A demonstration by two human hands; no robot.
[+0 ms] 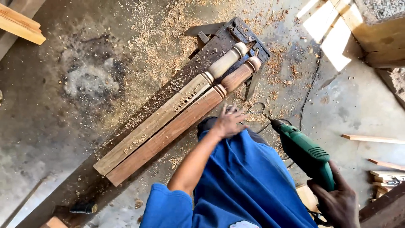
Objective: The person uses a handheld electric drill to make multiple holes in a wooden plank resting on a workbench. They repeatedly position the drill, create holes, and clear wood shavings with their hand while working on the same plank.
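Two turned wooden legs lie side by side on a dark workbench (pixel 84 181): a pale leg (pixel 164 116) and a reddish leg (pixel 177 126), their rounded ends pointing to the far right. My left hand (pixel 230 122) hovers open just beside the reddish leg, fingers spread and blurred. My right hand (pixel 337 202) grips the handle of a green power drill (pixel 303 152), whose chuck points toward the legs. A blue garment (pixel 244 181) covers my body below.
Sawdust and shavings cover the concrete floor. A black cable (pixel 310 86) runs off to the far right. Wood strips (pixel 373 139) lie at the right, planks (pixel 21 23) at the top left. A small dark tool (pixel 84 208) rests on the near bench end.
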